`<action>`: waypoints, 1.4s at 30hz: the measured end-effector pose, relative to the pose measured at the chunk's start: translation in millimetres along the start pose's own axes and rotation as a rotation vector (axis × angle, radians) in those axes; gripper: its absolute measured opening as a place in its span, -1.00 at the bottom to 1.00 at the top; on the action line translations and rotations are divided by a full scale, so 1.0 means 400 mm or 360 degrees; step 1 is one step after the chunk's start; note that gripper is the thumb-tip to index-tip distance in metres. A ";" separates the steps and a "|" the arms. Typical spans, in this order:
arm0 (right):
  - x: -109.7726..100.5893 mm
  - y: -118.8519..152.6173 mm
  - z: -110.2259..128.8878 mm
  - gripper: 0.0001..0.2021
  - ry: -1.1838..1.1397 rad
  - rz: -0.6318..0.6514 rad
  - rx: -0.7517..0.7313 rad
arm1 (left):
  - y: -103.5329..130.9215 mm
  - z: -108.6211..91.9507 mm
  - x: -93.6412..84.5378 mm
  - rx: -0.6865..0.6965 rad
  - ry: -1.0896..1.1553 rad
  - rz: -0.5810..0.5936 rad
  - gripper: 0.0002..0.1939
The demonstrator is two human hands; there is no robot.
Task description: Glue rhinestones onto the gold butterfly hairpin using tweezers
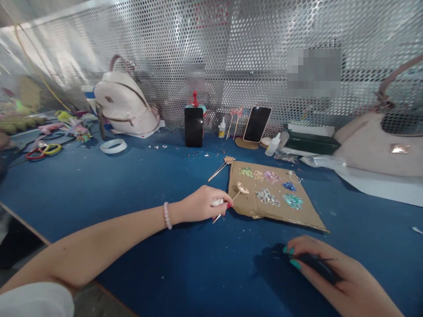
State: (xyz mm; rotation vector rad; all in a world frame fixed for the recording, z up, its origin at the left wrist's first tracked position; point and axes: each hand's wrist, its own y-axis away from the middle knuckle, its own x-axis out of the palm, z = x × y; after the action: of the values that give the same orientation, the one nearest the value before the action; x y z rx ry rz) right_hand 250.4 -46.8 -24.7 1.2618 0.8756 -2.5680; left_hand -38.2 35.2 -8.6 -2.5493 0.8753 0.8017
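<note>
My left hand (203, 203), wearing a beaded bracelet (167, 215), is closed around a gold hairpin (242, 189). The pin's openwork head hangs over the left edge of a cardboard sheet (246, 207), and its prong ends show below the fingers. Something white (217, 202) also sits in that hand, mostly covered. My right hand (325, 266) pinches a thin dark tool (310, 256) above the blue table, nearer than the cardboard; its exact kind is unclear. Small piles of silver (267, 197), teal (292, 201) and other coloured gems lie on the cardboard. A second hairpin (228, 160) lies just beyond its left corner.
A phone (193, 127) and another phone (257, 124) lean upright at the back, near small glue bottles (273, 144). Bags stand left (127, 103) and right (380, 136). Scissors (44, 150) and a white tape roll (113, 146) lie at left. Perforated metal panels close off the back.
</note>
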 end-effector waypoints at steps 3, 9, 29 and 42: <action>-0.002 0.001 0.001 -0.92 0.0005 0.0005 0.0030 | -0.001 0.000 0.000 0.0024 -0.0058 0.0004 -0.79; -0.003 0.000 0.006 -0.93 -0.0006 -0.0020 0.0033 | -0.002 -0.002 0.002 0.0147 -0.0200 0.0005 -0.77; -0.002 0.000 0.001 -0.94 0.0062 -0.0050 -0.0085 | 0.002 0.004 0.006 0.0414 -0.0444 0.0007 -0.74; 0.000 0.001 -0.002 -0.94 0.0049 -0.0008 -0.0035 | 0.001 0.008 0.004 0.0414 -0.0375 -0.0009 -0.77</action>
State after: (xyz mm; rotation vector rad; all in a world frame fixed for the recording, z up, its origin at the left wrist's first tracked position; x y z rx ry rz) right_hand 251.2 -46.7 -25.2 1.2981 0.9113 -2.5425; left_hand -38.6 35.6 -12.2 -2.1807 0.8359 0.9002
